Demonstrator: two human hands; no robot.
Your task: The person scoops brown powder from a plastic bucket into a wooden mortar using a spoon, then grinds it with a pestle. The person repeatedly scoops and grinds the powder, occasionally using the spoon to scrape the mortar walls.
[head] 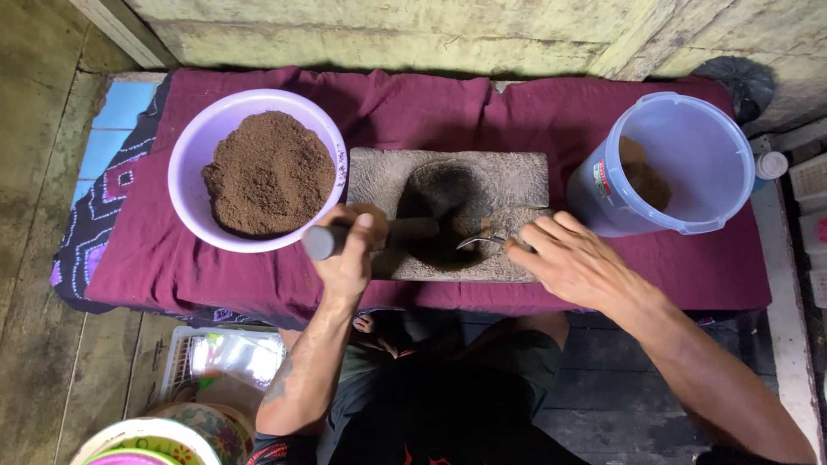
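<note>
Grinding and scraping in hand at the table's front edge. Left hand [349, 250] wrapped tight around dark pestle [379, 232], long axis left-right, head pointing right into stone mortar [452, 211]. Right hand [573, 258] pinching metal spoon [482, 242], bowl pointing left. Next calls for steady scooping. Farther: lilac bowl [194, 146] left, clear container [698, 159] right.
</note>
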